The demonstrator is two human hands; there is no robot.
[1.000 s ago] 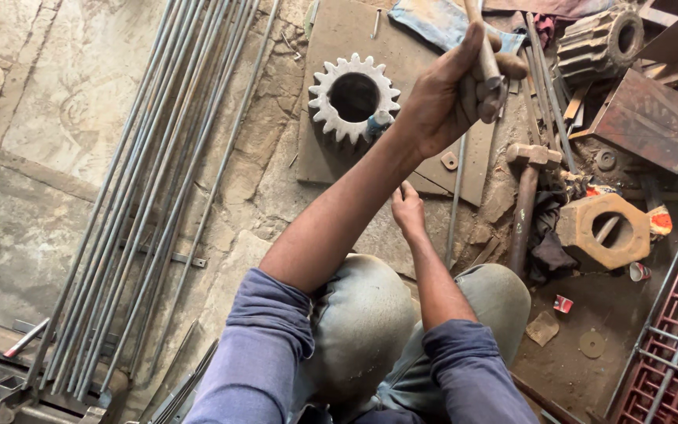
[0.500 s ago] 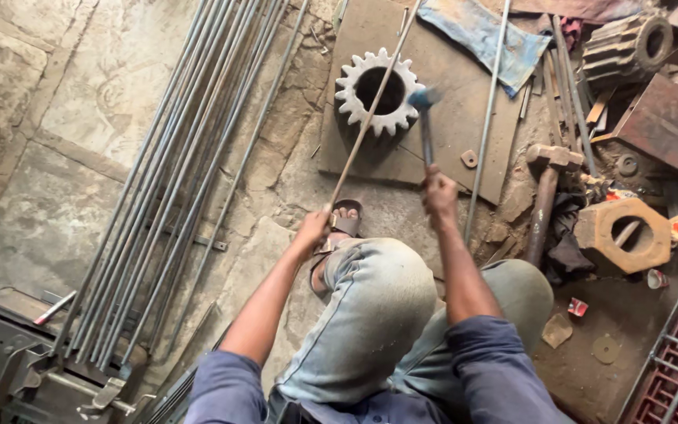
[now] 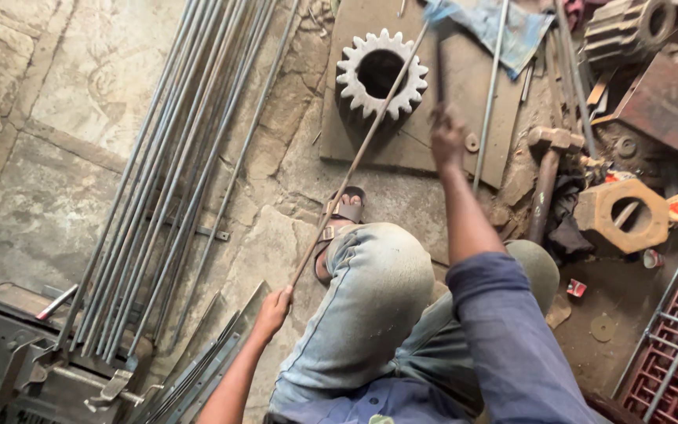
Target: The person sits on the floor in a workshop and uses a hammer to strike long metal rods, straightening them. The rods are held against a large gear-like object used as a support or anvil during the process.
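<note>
Stone workshop floor, and the left hand (image 3: 274,308) is gripping a thin rod (image 3: 359,153) laid across the gear (image 3: 380,74); beyond those fingers, the right hand (image 3: 447,132) is wrapping a hammer (image 3: 438,55). Straightening blows, seemingly; next needs true aim.

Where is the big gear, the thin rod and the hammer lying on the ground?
Gear (image 3: 352,71), head view, on its toothed rim.
Thin rod (image 3: 355,160), head view, mid-length.
Lying hammer (image 3: 544,188), head view, on its handle.
</note>
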